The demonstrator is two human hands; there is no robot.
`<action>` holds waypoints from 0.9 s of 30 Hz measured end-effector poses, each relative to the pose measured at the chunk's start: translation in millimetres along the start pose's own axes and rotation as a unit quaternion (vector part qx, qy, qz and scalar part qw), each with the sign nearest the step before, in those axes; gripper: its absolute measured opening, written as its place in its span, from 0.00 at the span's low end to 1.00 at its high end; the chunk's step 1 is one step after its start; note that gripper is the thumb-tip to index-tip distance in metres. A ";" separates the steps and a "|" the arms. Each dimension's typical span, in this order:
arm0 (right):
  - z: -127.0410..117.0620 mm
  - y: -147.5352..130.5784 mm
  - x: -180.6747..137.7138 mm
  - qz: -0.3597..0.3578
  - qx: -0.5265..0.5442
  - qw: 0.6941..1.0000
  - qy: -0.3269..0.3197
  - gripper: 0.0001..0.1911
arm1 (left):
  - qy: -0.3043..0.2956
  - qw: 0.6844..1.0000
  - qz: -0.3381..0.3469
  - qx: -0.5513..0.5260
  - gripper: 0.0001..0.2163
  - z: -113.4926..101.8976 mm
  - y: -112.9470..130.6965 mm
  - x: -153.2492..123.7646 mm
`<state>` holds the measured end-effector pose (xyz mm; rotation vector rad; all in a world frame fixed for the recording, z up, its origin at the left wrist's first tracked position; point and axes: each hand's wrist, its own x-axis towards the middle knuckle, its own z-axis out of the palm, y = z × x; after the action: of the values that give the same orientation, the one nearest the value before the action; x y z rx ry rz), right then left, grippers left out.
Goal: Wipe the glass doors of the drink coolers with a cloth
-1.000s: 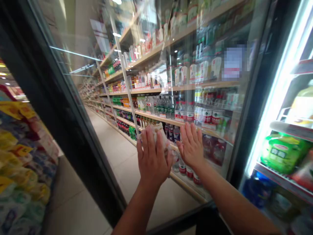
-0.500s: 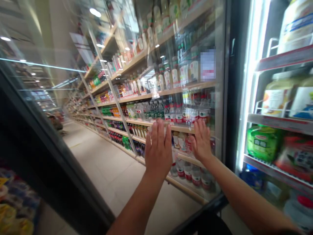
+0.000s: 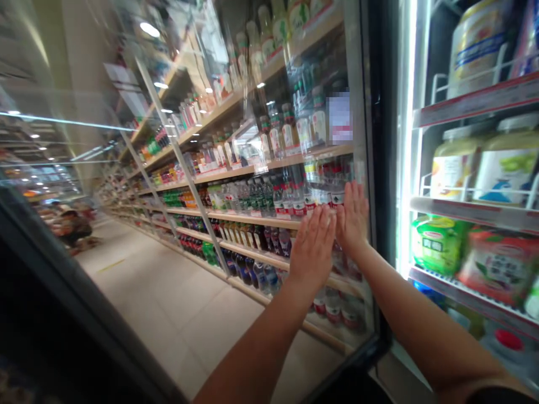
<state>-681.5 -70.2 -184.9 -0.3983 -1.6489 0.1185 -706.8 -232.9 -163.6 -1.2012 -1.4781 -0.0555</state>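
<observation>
Both my hands lie flat against the glass door [image 3: 255, 147] of a refrigerated cabinet, fingers stretched out. My left hand [image 3: 312, 247] is low on the pane, its fingertips almost touching my right hand [image 3: 353, 221]. The right one sits closer to the door's black edge frame [image 3: 377, 168]. I see no object in either hand, though the palms are hidden. Above them, a pale notice [image 3: 340, 116] with a blurred-out face is near the pane's right side. Bottled drinks on store shelves show through or reflect in the glass.
On the right, the lit cabinet shows wire-fronted shelves [image 3: 480, 207] with jars of juice [image 3: 507, 163], a green bag [image 3: 435, 244] and a red bag [image 3: 497, 264]. A tiled aisle floor [image 3: 155, 303] and long wooden drink shelves [image 3: 197, 179] appear at left and centre.
My left hand has moved right across the glass, close beside my right hand. My right hand is nearer the frame edge. The view has shifted, showing more of the lit cabinet.
</observation>
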 end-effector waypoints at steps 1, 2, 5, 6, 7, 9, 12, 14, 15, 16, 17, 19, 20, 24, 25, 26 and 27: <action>-0.4 0.3 -0.2 -0.001 0.003 1.000 -0.001 0.31 | 0.004 1.000 -0.015 -0.002 0.29 -0.9 -2.0 4.7; -0.8 0.7 -0.3 -0.001 0.006 1.000 -0.002 0.31 | 0.010 0.999 -0.038 -0.004 0.29 -3.6 -6.6 10.6; -1.7 2.0 -0.5 -0.001 0.018 1.000 0.000 0.31 | 0.031 0.995 -0.099 -0.012 0.29 -13.8 -23.7 26.4; -1.9 2.2 -0.8 -0.004 0.021 1.000 0.004 0.30 | 0.035 0.994 -0.105 -0.015 0.29 -15.3 -26.6 28.1; -2.0 2.3 -1.2 -0.009 0.025 1.000 0.010 0.30 | 0.033 0.994 -0.102 -0.020 0.29 -15.2 -27.3 27.4; -2.4 2.5 -1.9 -0.013 0.031 0.999 0.018 0.30 | 0.017 0.997 -0.070 -0.037 0.30 -12.1 -24.1 19.7; -3.4 4.0 -2.3 -0.009 0.033 0.999 0.015 0.30 | -0.008 0.998 -0.010 -0.055 0.29 -11.5 -23.7 5.4; -4.1 4.6 -2.1 -0.006 0.035 0.999 0.008 0.30 | -0.003 0.999 -0.007 -0.054 0.28 -20.5 -35.8 3.5; -4.1 4.0 -2.0 -0.005 0.038 0.999 0.006 0.30 | 0.007 0.998 -0.025 -0.052 0.28 -27.4 -44.9 5.3; -3.7 2.4 -1.7 0.000 0.043 0.999 0.007 0.29 | 0.021 0.997 -0.052 -0.051 0.28 -34.9 -54.6 8.1; -2.9 -0.4 -1.3 0.009 0.049 0.999 0.010 0.29 | 0.035 0.994 -0.087 -0.049 0.29 -41.9 -63.5 11.0; 0.1 -9.3 -0.3 0.047 0.067 0.996 0.018 0.29 | 0.052 0.987 -0.145 -0.046 0.31 -51.1 -73.5 14.0; 2.0 -14.7 0.3 0.074 0.077 0.994 0.026 0.29 | 0.051 0.986 -0.155 -0.047 0.31 -52.1 -73.5 13.1; 7.1 -30.6 0.5 0.150 0.092 0.983 0.045 0.29 | -0.023 0.997 -0.008 -0.074 0.29 -40.9 -55.8 -0.2; 7.1 -31.2 -0.4 0.143 0.089 0.985 0.040 0.29 | -0.042 0.995 0.034 -0.080 0.27 -39.0 -53.7 -2.7; 6.6 -30.7 -1.7 0.128 0.083 0.988 0.033 0.29 | -0.053 0.994 0.058 -0.082 0.26 -38.9 -54.6 -3.8; 5.9 -29.2 -3.1 0.114 0.078 0.990 0.027 0.29 | -0.051 0.994 0.058 -0.080 0.26 -40.8 -58.2 -3.7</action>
<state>-692.5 -97.5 -179.5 -0.4661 -1.5244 0.4020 -718.1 -288.1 -120.1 -1.4362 -1.5117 -0.0355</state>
